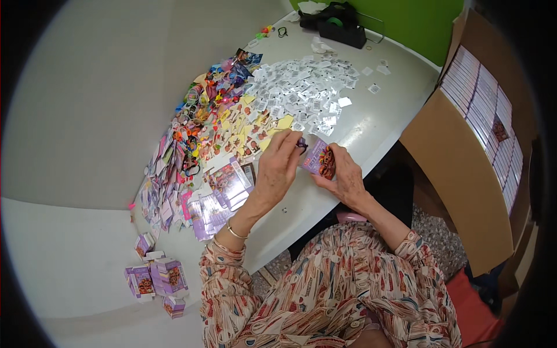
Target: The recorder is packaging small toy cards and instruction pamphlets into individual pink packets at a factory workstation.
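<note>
My right hand [347,178] is closed round a small purple printed box [318,158], held upright above the table edge. A small dark purple looped item [302,144] is pinched in the fingers of my left hand [277,168], right beside the box's top; its exact kind is too small to make out. Beyond my hands spread a heap of small white labels [301,87] and a heap of yellow and printed cards [246,127]. Flat purple cartons [212,214] lie stacked near my left forearm.
Colourful small trinkets [200,116] and folded papers [165,180] line the wall side. Several purple boxes [168,275] stand at the lower left. A large cardboard carton [464,180] packed with small boxes stands at right. A black tape dispenser [342,33] sits at the far end.
</note>
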`<state>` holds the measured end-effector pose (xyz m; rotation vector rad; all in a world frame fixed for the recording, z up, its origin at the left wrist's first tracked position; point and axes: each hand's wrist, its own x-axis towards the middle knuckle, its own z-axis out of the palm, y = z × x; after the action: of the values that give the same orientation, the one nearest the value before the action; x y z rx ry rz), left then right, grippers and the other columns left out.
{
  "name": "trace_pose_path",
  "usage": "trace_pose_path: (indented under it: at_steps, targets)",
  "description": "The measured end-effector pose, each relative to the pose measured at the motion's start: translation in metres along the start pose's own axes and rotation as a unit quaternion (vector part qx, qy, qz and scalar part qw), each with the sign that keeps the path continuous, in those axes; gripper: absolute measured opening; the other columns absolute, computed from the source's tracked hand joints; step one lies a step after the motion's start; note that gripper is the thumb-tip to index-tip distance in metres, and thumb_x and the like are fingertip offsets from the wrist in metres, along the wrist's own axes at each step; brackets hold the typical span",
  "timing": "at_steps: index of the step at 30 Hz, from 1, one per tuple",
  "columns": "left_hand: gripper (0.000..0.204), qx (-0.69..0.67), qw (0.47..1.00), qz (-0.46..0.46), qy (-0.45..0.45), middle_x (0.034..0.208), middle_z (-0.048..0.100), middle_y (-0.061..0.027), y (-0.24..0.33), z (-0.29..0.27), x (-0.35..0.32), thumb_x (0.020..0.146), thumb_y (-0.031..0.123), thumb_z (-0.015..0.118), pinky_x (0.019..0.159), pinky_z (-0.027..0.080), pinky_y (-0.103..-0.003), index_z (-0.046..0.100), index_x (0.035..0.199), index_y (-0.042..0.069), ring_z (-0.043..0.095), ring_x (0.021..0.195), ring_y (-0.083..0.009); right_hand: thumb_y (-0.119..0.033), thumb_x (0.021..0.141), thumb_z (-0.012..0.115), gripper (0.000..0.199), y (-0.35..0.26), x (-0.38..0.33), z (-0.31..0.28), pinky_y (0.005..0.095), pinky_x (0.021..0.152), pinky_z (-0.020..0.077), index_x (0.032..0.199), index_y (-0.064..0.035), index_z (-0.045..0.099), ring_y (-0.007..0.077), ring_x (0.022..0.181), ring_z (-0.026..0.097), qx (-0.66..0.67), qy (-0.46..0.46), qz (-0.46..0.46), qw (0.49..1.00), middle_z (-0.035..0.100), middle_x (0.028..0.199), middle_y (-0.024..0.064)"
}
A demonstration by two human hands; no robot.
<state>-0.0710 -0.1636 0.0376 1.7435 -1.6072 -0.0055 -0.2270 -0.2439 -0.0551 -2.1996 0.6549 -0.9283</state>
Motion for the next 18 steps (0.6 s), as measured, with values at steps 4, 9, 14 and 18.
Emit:
trace_pose_path:
  at_steps: [4,9,14,18]
  targets:
    - [0.026,-0.005,1.000,0.007,0.004,0.106,0.064,-0.0121,0.000,-0.006,-0.011,0.085,-0.003,0.063,0.076,0.052,-0.027,0.061,0.111,0.000,0.065,0.089,-0.0189,-0.026,0.070,0.080,0.078,0.003,-0.003,-0.001,0.0396,0.077,0.0513,0.129,0.0033,0.038,0.0340,0.093,0.059,0.000,0.003,0.002,1.000,0.054,0.108,0.0197]
    - [0.027,-0.247,0.934,-0.235,0.108,0.108,0.065,-0.0093,-0.010,0.002,-0.046,0.092,0.001,0.058,0.082,0.051,-0.026,0.059,0.119,0.001,0.063,0.091,-0.0143,-0.029,0.071,0.079,0.078,0.004,-0.003,0.000,0.0404,0.078,0.0510,0.127,0.0042,0.038,0.0353,0.093,0.059,0.008,0.005,0.034,0.999,0.053,0.109,0.0205]
    - [0.035,-0.400,0.860,-0.302,0.094,0.098,0.065,-0.0047,0.001,0.038,-0.059,0.094,0.010,0.060,0.082,0.049,-0.023,0.050,0.124,-0.004,0.061,0.088,-0.0108,-0.028,0.068,0.083,0.088,-0.006,-0.002,0.001,0.0412,0.077,0.0515,0.131,0.0034,0.031,0.0385,0.094,0.059,-0.008,-0.033,0.017,0.999,0.053,0.110,0.0209]
    - [0.032,-0.446,0.835,-0.319,0.054,0.099,0.066,-0.0056,-0.006,0.034,-0.043,0.092,0.011,0.062,0.083,0.050,-0.028,0.053,0.120,-0.001,0.062,0.089,-0.0125,-0.025,0.066,0.084,0.092,-0.010,0.006,-0.010,0.0417,0.076,0.0522,0.134,0.0016,0.028,0.0384,0.094,0.061,0.019,-0.018,0.019,0.999,0.053,0.111,0.0210]
